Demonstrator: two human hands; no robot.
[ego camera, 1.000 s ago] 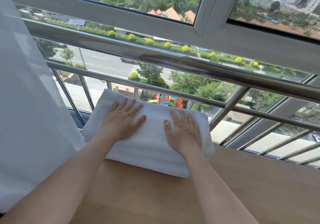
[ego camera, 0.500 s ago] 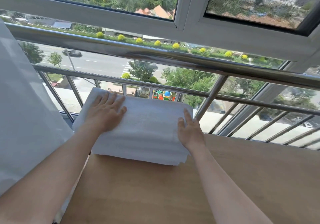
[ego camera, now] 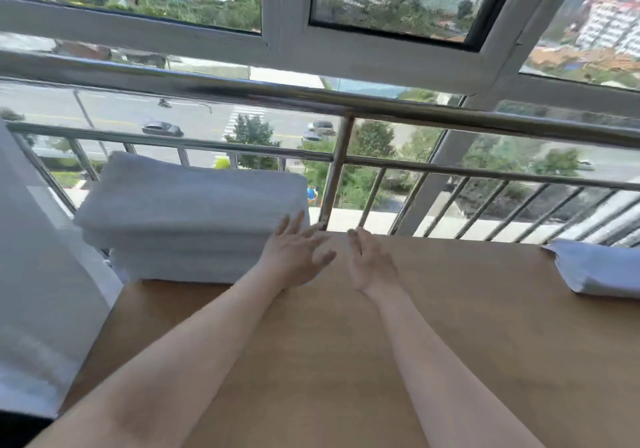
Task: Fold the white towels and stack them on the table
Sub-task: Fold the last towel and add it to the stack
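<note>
Honestly | towel stack (ego camera: 194, 212) looked soft, floppy, light | spare towel (ego camera: 599, 267): probably best pinched at corners | left hand (ego camera: 294, 257), right hand (ego camera: 372, 264) were loose, gripping nothing

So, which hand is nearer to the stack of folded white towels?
Left. The left hand is at the right end of the towel stack; the right hand is farther right, over the wooden table.

- The white cloth (ego camera: 602, 271) on the desk (ego camera: 450, 343) is cut off by the right edge, so its full shape does not show.
- The left hand (ego camera: 294, 257) hides the near right corner of the towel stack (ego camera: 187, 212); contact is unclear.
- Blur softens the layers of the towel stack; their number is not sure.
</note>
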